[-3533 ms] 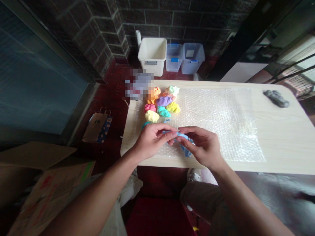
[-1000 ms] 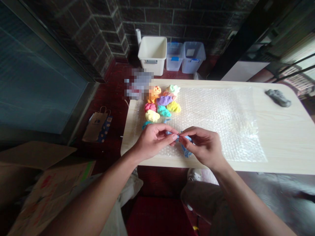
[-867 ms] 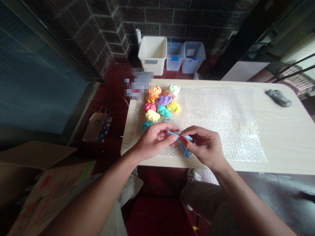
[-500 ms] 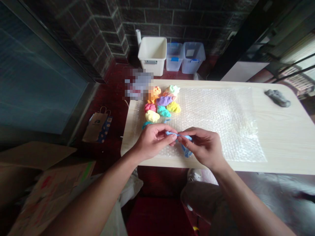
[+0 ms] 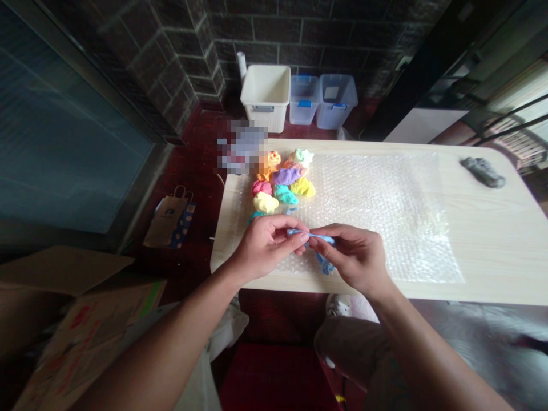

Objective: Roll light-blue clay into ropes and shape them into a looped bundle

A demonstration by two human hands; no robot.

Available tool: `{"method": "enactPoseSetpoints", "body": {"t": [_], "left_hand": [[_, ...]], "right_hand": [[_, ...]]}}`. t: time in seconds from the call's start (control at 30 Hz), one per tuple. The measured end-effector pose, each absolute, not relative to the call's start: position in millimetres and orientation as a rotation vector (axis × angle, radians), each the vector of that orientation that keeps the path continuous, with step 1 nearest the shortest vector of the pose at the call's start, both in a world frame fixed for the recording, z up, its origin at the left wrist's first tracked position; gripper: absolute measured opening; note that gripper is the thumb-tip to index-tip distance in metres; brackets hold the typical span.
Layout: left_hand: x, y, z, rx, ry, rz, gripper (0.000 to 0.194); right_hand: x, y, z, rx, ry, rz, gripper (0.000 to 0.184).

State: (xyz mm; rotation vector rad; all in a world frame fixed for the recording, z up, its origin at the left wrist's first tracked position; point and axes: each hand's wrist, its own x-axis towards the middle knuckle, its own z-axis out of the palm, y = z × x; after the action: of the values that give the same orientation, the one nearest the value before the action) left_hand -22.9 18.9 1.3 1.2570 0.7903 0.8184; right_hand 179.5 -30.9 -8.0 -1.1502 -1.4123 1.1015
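My thin doughy strip (image 5: 322, 237) is light blue, one soft lump (image 5: 286, 176) purple; the brown paper bag (image 5: 168, 217) has a dotted blue side.

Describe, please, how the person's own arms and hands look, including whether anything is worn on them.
The left hand and right hand are ungloved, with no ring or watch visible. The left forearm and right forearm show no sleeves or clear markings.

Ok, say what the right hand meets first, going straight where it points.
Likely the left hand: it faces the right hand along the blue strip both hold, though depth is hard to judge.
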Motion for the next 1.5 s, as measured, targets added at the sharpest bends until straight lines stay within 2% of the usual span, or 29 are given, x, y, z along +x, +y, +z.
{"method": "enactPoseSetpoints", "body": {"t": [0.23,0.43,0.83,1.03,1.2,1.33,1.5], "left_hand": [[-22.8,20.9,-2.7,1.200,0.708,0.811,0.029],[-26.0,20.0,-2.1,1.338,0.767,0.823,0.020],[-21.1,16.3,10.9,1.195,0.642,0.851,0.026],[-24.7,16.2,13.3,1.230,0.676,0.929,0.024],[-27.8,17.6,12.1,1.187,0.646,0.959,0.022],[-28.7,20.2,11.9,1.104,0.647,0.939,0.029],[-30.6,22.4,9.9,1.131,0.674,0.959,0.027]], "right_hand": [[179.1,-30.0,-5.5,-1.117,-1.374,1.066,0.011],[179.9,-30.8,-4.7,-1.138,-1.405,1.070,0.021],[178.4,-37.5,19.9,-1.181,-1.495,0.879,0.008],[173.2,-37.3,24.6,-1.238,-1.527,0.842,0.018],[166.7,-31.2,25.7,-1.202,-1.564,0.815,0.013],[164.0,-25.9,24.0,-1.209,-1.562,0.774,0.010],[160.9,-25.5,23.7,-1.244,-1.577,0.816,0.012]]}}
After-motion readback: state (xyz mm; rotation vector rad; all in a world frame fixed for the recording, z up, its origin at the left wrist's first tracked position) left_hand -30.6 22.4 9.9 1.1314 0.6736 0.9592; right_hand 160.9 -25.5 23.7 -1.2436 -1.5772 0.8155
